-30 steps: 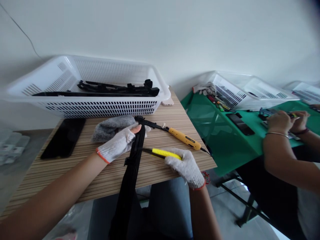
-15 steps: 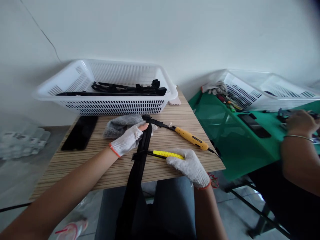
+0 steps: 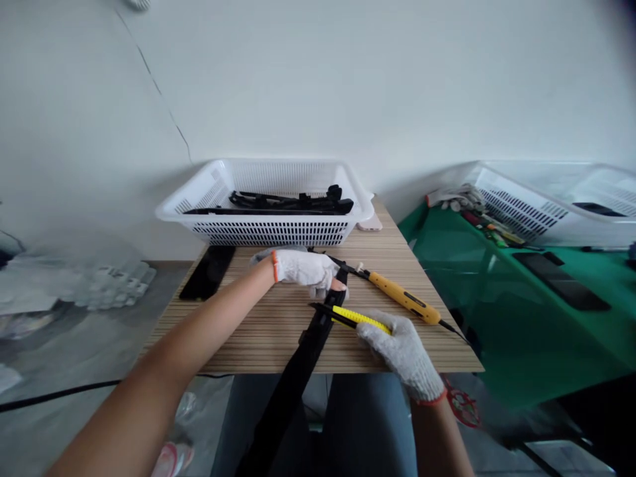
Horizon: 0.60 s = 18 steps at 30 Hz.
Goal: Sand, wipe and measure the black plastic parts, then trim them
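Note:
A long black plastic strip (image 3: 309,348) runs from the tabletop down over my lap. My left hand (image 3: 308,270), in a white knit glove with orange cuff, is closed on its upper end, the bare thumb on top. My right hand (image 3: 397,341), gloved alike, grips a slim tool (image 3: 362,319) with a ridged yellow side and a black tip; its exact kind is unclear. The tool's tip lies across the strip below my left hand. Behind the strip rests a yellow corded tool (image 3: 405,298) with a dark front end. A grey cloth (image 3: 283,250) is partly hidden behind my left hand.
A white basket (image 3: 268,232) with black plastic parts stands at the table's back. A black phone (image 3: 207,273) lies left; a pale phone (image 3: 370,222) sits behind right. The green table (image 3: 477,291) at right bears another basket (image 3: 541,212), gloves, tools and a dark phone (image 3: 561,281).
The view has shifted left and up. My left hand has turned over the strip's upper end, and the strip is tilted more to the right. The co-worker's arm has left the view.

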{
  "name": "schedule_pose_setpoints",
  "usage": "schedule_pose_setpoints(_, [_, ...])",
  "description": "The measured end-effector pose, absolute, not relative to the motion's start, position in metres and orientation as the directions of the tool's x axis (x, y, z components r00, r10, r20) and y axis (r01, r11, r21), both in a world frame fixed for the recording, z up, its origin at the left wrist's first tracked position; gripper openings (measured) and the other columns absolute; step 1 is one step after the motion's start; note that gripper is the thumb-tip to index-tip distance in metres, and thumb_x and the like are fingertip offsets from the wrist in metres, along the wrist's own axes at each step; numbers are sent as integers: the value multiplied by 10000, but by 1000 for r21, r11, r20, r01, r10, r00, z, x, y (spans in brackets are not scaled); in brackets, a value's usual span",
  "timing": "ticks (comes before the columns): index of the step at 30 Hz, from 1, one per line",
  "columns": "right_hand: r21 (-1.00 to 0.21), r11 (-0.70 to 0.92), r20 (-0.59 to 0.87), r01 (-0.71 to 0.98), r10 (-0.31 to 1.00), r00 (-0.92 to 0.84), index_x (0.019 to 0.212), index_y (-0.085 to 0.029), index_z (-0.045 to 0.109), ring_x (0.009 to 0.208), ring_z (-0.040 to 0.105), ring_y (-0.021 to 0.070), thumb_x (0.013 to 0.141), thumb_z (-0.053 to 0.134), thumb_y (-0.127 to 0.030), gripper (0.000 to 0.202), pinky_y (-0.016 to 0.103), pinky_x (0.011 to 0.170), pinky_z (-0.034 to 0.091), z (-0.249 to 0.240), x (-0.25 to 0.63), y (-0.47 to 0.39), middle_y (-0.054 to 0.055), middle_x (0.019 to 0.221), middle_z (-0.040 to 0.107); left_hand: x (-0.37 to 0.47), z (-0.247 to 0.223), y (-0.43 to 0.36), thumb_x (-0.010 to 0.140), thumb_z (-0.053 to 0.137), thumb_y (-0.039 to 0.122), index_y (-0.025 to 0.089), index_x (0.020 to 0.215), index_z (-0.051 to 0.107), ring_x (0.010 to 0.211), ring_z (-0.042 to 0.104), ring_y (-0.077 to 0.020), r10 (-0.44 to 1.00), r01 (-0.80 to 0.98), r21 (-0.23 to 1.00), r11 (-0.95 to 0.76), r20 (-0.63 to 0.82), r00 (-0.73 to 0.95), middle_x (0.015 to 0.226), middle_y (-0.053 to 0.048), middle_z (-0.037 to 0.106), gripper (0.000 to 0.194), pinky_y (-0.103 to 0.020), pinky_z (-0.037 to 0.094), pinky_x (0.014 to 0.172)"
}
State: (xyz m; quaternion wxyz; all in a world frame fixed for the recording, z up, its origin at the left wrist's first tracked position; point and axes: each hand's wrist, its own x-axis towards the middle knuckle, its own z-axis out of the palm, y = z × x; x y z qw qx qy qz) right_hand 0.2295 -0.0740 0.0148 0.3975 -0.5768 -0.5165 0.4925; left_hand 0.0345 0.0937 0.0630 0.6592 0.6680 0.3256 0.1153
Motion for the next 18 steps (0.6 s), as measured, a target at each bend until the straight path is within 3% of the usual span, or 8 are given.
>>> schedule_pose_setpoints(4, [-966,-113,-128,233,991,-50,835,-139,820,570,533,162,788,716,-488,367,281,562,475,15,229,-75,26,611,631,32,70,94,553,970,335,214,877,845,546,618,-185,480,345,937,54,-327,814,705,-54,771,368,-271,458,471])
schedule_pose_setpoints(8, [-962,-59,-83,265,993,-81,968,-148,859,813,709,276,819,674,-454,387,377,788,570,17,229,-74,90,807,769,7,58,81,617,872,691,150,817,803,438,547,-126,596,287,958,14,-238,767,639,-67,719,581,-228,393,399])
schedule_pose_setpoints(10, [-957,-53,-89,285,989,-116,1003,-144,865,856,730,302,828,666,-456,410,402,803,574,18,228,-73,121,884,799,-5,48,75,670,755,820,140,823,773,414,515,-100,686,246,969,6,-183,704,675,-73,722,697,-210,372,379])
schedule_pose_setpoints(14, [-945,-119,-162,305,979,-120,1020,-164,871,796,736,287,774,749,-408,367,388,749,577,19,225,-71,108,899,822,-11,33,66,777,694,787,150,893,749,439,469,-80,802,191,981,24,-133,582,731,-73,729,650,-192,336,382])
schedule_pose_setpoints(18, [-952,-123,-122,281,992,22,1028,-181,867,780,716,249,801,753,-452,371,340,721,570,20,223,-69,64,845,808,-5,30,63,767,749,723,149,905,748,488,477,-87,827,165,983,73,-153,540,761,-73,729,590,-201,342,419])
